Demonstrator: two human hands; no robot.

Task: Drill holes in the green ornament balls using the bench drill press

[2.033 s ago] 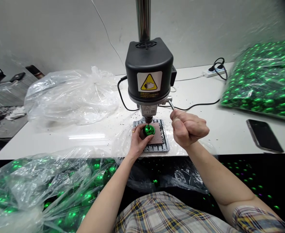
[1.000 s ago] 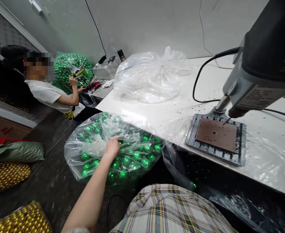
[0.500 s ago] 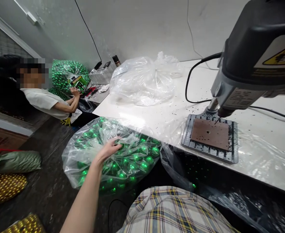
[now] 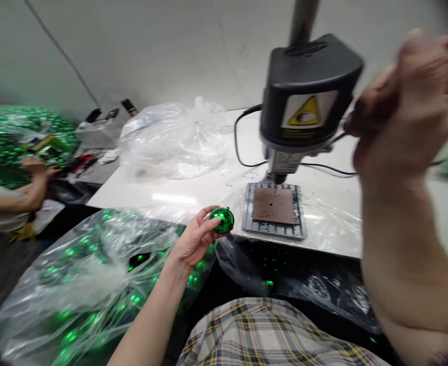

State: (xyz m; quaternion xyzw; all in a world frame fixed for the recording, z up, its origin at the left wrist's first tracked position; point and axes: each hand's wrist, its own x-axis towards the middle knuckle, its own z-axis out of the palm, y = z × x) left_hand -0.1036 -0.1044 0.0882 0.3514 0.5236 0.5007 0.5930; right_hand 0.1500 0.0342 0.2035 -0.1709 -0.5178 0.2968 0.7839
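Observation:
My left hand pinches a shiny green ball, like a Christmas bauble, between thumb and fingers. It is held in front of the bench edge, left of the drill press base. At the right, blurred and close to the camera, my right hand is raised with its fingers wrapped around the drill press handle, most of which is hidden by the hand. The black drill press head stands above a brown board with a small hole. An opened clear bag of green balls lies below my left arm.
A knotted clear plastic bag rests on the white bench. At the far left a co-worker's arm is beside a large bag of green balls. A black cable runs behind the press. Dark specks lie around the base.
My left hand has come out of the bag rightward and now holds a green ball. My right hand has come into view beside the press. The view has turned right.

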